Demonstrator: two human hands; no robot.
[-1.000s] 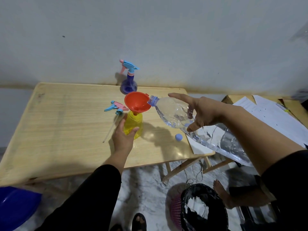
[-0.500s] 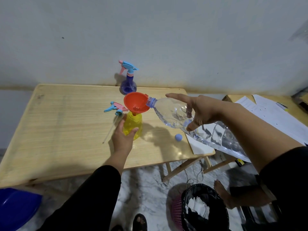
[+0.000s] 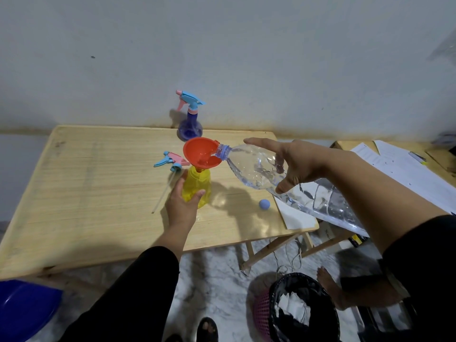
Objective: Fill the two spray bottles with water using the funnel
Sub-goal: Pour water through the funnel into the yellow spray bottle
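A yellow spray bottle (image 3: 201, 183) stands on the wooden table (image 3: 98, 183) with an orange funnel (image 3: 199, 154) in its neck. My left hand (image 3: 181, 204) grips the yellow bottle from the near side. My right hand (image 3: 293, 164) holds a large clear water bottle (image 3: 256, 169) tilted, its mouth resting over the funnel's rim, and water runs into the funnel. A purple spray bottle (image 3: 190, 128) with its blue and pink sprayer head on stands at the back by the wall. A loose sprayer head (image 3: 171, 162) with its long tube lies left of the funnel.
A small blue cap (image 3: 264, 204) lies on the table near a white paper (image 3: 296, 217). More papers (image 3: 404, 169) cover a second table at right. A black-lined bin (image 3: 303, 309) stands on the floor, and a blue tub (image 3: 22, 309) shows at bottom left.
My right hand has tipped the water bottle further and brought its mouth over the funnel's rim, and water now flows in. My left hand stays on the yellow bottle.
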